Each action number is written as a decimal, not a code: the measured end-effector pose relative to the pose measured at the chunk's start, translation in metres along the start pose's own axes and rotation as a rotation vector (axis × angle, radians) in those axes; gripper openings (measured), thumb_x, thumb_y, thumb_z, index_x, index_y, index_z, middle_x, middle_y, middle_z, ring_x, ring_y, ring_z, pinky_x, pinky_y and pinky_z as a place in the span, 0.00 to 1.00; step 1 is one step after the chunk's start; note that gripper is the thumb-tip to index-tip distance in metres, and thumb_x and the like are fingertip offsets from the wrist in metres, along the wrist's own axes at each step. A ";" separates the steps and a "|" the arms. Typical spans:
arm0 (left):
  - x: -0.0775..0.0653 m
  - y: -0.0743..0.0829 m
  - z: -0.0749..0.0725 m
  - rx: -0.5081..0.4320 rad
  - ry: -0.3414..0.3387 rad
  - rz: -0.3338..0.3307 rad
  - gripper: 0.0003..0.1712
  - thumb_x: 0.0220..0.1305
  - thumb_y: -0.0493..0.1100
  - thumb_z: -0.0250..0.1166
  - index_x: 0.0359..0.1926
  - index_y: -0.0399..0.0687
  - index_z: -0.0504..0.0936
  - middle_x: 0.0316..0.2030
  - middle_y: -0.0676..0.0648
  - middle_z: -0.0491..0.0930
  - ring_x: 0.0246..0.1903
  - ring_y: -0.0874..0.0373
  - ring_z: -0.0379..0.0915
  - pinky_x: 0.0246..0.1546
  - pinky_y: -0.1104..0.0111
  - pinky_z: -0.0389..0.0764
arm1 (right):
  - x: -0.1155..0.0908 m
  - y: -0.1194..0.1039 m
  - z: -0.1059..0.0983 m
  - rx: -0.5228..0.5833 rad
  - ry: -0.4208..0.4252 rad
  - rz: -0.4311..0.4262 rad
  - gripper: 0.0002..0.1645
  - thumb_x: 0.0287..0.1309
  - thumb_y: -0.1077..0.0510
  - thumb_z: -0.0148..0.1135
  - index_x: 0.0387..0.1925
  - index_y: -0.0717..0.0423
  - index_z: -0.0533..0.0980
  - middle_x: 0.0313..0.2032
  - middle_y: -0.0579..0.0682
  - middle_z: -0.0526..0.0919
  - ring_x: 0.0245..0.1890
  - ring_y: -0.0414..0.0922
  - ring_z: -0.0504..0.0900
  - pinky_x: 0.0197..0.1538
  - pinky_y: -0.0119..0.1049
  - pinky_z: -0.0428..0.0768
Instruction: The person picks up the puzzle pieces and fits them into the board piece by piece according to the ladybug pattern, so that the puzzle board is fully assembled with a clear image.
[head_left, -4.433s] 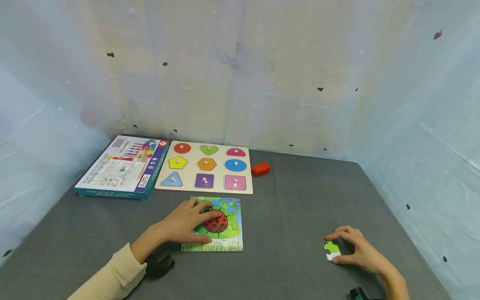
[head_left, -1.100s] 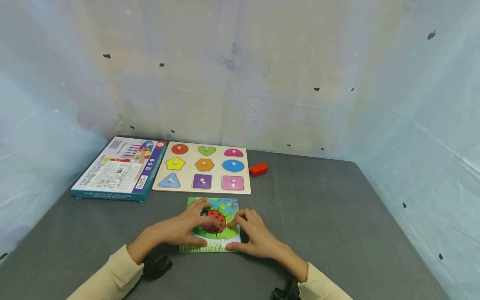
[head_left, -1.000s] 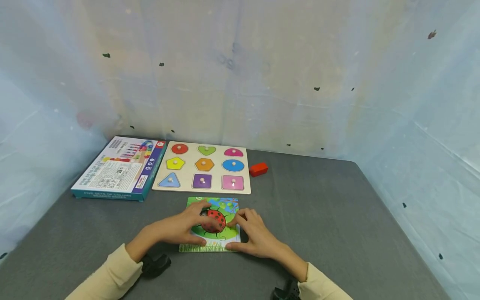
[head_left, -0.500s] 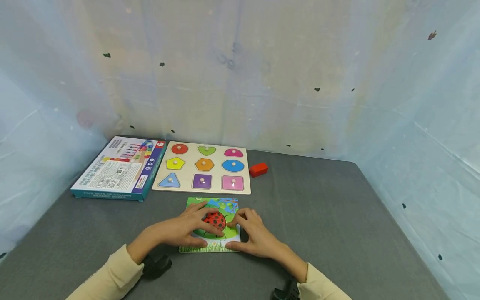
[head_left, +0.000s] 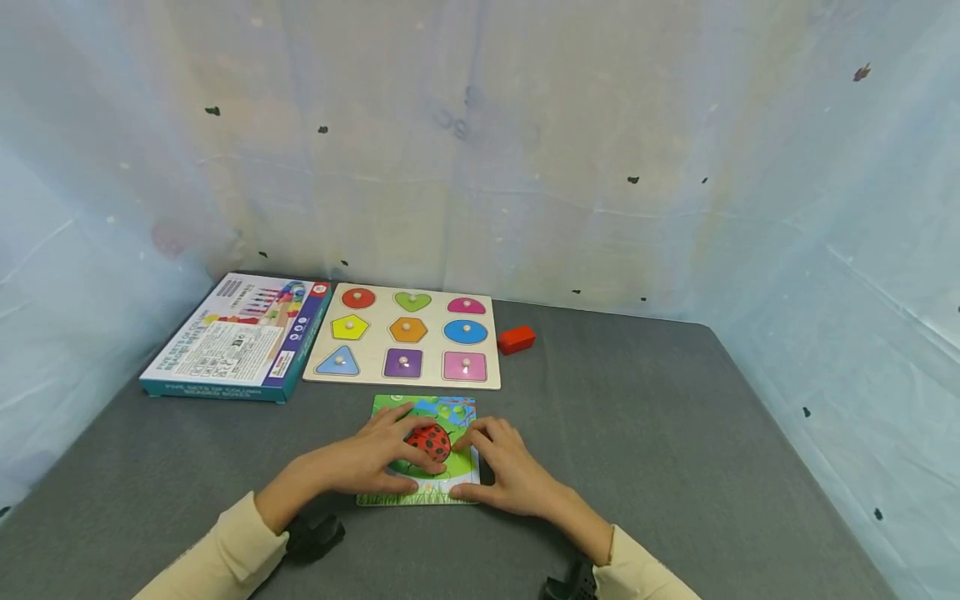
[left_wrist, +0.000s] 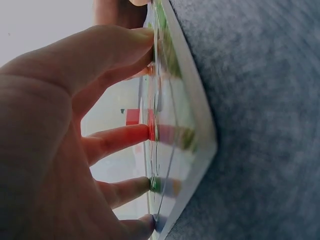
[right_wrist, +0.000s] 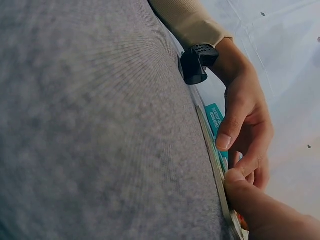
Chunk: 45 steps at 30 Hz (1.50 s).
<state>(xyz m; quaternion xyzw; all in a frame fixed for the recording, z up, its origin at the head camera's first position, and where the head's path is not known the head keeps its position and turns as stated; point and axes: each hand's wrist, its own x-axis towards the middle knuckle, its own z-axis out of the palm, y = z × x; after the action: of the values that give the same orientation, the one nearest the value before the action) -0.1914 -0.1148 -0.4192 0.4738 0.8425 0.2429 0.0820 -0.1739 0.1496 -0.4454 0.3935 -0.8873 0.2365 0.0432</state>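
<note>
A square ladybug jigsaw puzzle (head_left: pixel 431 442) lies flat near the middle of the grey table in the head view. My left hand (head_left: pixel 367 458) rests on its left half, fingers spread and fingertips on the surface, as the left wrist view shows along the puzzle's edge (left_wrist: pixel 197 115). At the lower right corner my right hand (head_left: pixel 517 475) pinches a green and white puzzle piece (head_left: pixel 467 468) between thumb and fingers, set in or over the picture. Its exact fit cannot be made out. Both hands appear close together in the right wrist view, partly covering the puzzle.
Behind the puzzle lies a wooden shape board (head_left: pixel 375 354) with several knobbed pieces. A flat teal and white box (head_left: pixel 225 333) sits to its left, and a red block (head_left: pixel 517 339) at its right edge. Pale sheeting (head_left: pixel 562 167) surrounds the table.
My right hand has brought the puzzle piece from the right side of the table to the puzzle's lower right corner. During the last second, only my left fingers have shifted slightly on the picture.
</note>
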 end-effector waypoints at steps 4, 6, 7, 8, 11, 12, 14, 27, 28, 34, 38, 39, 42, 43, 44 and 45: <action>0.000 0.001 0.000 0.015 0.003 -0.001 0.18 0.58 0.50 0.66 0.51 0.68 0.81 0.64 0.42 0.61 0.65 0.30 0.44 0.57 0.33 0.47 | 0.000 0.002 0.002 0.006 0.012 -0.034 0.31 0.58 0.35 0.55 0.59 0.44 0.69 0.58 0.48 0.65 0.57 0.45 0.61 0.52 0.49 0.63; 0.000 0.001 0.001 0.017 0.003 -0.003 0.19 0.58 0.50 0.66 0.51 0.68 0.81 0.64 0.42 0.61 0.65 0.30 0.44 0.57 0.33 0.47 | 0.000 0.003 0.003 -0.006 0.009 -0.051 0.33 0.61 0.37 0.52 0.64 0.44 0.64 0.65 0.52 0.61 0.64 0.51 0.56 0.56 0.56 0.61; 0.000 0.001 0.001 0.017 0.001 -0.005 0.19 0.58 0.50 0.66 0.52 0.68 0.80 0.64 0.42 0.61 0.65 0.30 0.44 0.57 0.33 0.47 | 0.001 0.003 0.003 -0.017 0.002 -0.057 0.34 0.63 0.38 0.50 0.67 0.45 0.62 0.67 0.53 0.58 0.67 0.54 0.52 0.58 0.59 0.58; 0.000 0.001 0.001 0.015 -0.001 -0.008 0.19 0.58 0.50 0.66 0.52 0.68 0.80 0.64 0.42 0.61 0.66 0.31 0.43 0.58 0.34 0.47 | 0.001 0.003 0.003 -0.037 -0.010 -0.060 0.35 0.64 0.38 0.48 0.69 0.45 0.59 0.69 0.54 0.55 0.69 0.55 0.49 0.60 0.61 0.56; 0.000 0.001 0.001 0.016 -0.002 -0.008 0.20 0.58 0.50 0.66 0.52 0.69 0.80 0.65 0.42 0.61 0.66 0.33 0.43 0.58 0.34 0.47 | 0.001 0.003 0.004 -0.121 -0.060 -0.063 0.36 0.67 0.38 0.42 0.71 0.45 0.53 0.72 0.56 0.47 0.71 0.56 0.42 0.63 0.61 0.49; 0.000 0.000 0.001 0.018 -0.002 -0.006 0.20 0.58 0.50 0.66 0.53 0.69 0.80 0.65 0.42 0.61 0.66 0.33 0.43 0.58 0.35 0.48 | 0.001 0.002 0.004 -0.144 -0.078 -0.062 0.36 0.67 0.38 0.41 0.72 0.45 0.52 0.72 0.56 0.46 0.71 0.55 0.42 0.64 0.61 0.47; 0.000 0.000 0.000 0.022 -0.005 -0.004 0.20 0.58 0.50 0.66 0.53 0.70 0.79 0.65 0.42 0.61 0.66 0.35 0.45 0.58 0.36 0.49 | 0.002 0.002 0.004 -0.183 -0.104 -0.063 0.36 0.68 0.38 0.38 0.72 0.45 0.50 0.72 0.56 0.45 0.71 0.54 0.42 0.65 0.60 0.45; 0.000 0.003 -0.001 0.072 -0.016 0.019 0.25 0.60 0.48 0.65 0.58 0.70 0.73 0.65 0.42 0.60 0.64 0.38 0.50 0.58 0.39 0.54 | 0.005 0.002 0.002 -0.207 -0.134 -0.065 0.35 0.69 0.38 0.38 0.72 0.44 0.50 0.72 0.56 0.46 0.71 0.55 0.44 0.64 0.61 0.46; 0.000 0.003 -0.001 0.067 -0.017 0.019 0.25 0.60 0.48 0.65 0.58 0.70 0.72 0.65 0.42 0.60 0.64 0.38 0.49 0.58 0.39 0.53 | 0.005 0.002 0.002 -0.204 -0.136 -0.065 0.35 0.68 0.39 0.39 0.72 0.44 0.51 0.72 0.56 0.47 0.71 0.55 0.44 0.64 0.61 0.46; -0.001 0.003 0.000 0.030 -0.026 0.021 0.25 0.61 0.47 0.64 0.59 0.65 0.71 0.65 0.41 0.59 0.64 0.38 0.48 0.58 0.38 0.51 | 0.006 0.002 0.002 -0.180 -0.140 -0.063 0.35 0.68 0.40 0.42 0.71 0.44 0.52 0.71 0.56 0.47 0.71 0.55 0.45 0.64 0.61 0.46; -0.001 0.002 0.000 0.012 -0.027 0.023 0.25 0.61 0.46 0.63 0.59 0.64 0.71 0.65 0.40 0.59 0.64 0.38 0.47 0.58 0.38 0.50 | 0.006 0.002 0.001 -0.187 -0.136 -0.064 0.35 0.68 0.39 0.41 0.71 0.44 0.52 0.71 0.56 0.48 0.71 0.55 0.45 0.64 0.61 0.46; -0.001 0.002 0.000 0.003 -0.030 0.019 0.25 0.61 0.46 0.63 0.59 0.64 0.70 0.65 0.40 0.58 0.64 0.38 0.46 0.58 0.38 0.50 | 0.006 0.002 0.001 -0.190 -0.135 -0.065 0.35 0.68 0.39 0.41 0.71 0.44 0.52 0.71 0.56 0.48 0.71 0.55 0.45 0.64 0.61 0.47; -0.001 0.001 0.000 -0.005 -0.028 0.029 0.25 0.61 0.45 0.63 0.59 0.64 0.70 0.65 0.40 0.58 0.64 0.38 0.46 0.58 0.38 0.50 | 0.005 0.003 0.002 -0.192 -0.137 -0.065 0.35 0.68 0.39 0.40 0.71 0.44 0.52 0.71 0.56 0.48 0.71 0.54 0.45 0.64 0.61 0.46; -0.001 0.001 0.000 -0.007 -0.026 0.034 0.25 0.61 0.45 0.63 0.59 0.64 0.70 0.64 0.39 0.58 0.64 0.37 0.46 0.57 0.37 0.50 | 0.005 0.003 0.002 -0.192 -0.136 -0.065 0.35 0.68 0.39 0.40 0.71 0.44 0.51 0.71 0.56 0.48 0.71 0.54 0.45 0.64 0.61 0.46; -0.001 0.001 0.000 -0.008 -0.023 0.039 0.25 0.61 0.45 0.63 0.59 0.64 0.70 0.64 0.39 0.58 0.64 0.37 0.47 0.57 0.37 0.50 | 0.005 0.003 0.002 -0.191 -0.136 -0.065 0.35 0.68 0.39 0.40 0.71 0.44 0.51 0.71 0.56 0.47 0.71 0.54 0.45 0.64 0.61 0.46; -0.001 0.001 0.000 -0.009 -0.022 0.042 0.25 0.61 0.45 0.63 0.59 0.64 0.70 0.64 0.39 0.58 0.64 0.37 0.47 0.57 0.37 0.50 | 0.005 0.003 0.002 -0.192 -0.136 -0.065 0.35 0.68 0.39 0.40 0.71 0.44 0.51 0.71 0.56 0.47 0.71 0.54 0.45 0.64 0.61 0.46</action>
<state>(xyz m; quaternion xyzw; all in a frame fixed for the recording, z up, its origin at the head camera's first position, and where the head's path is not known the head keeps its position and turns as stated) -0.1900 -0.1153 -0.4191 0.4935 0.8303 0.2434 0.0883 -0.1790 0.1472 -0.4476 0.4313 -0.8935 0.1219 0.0280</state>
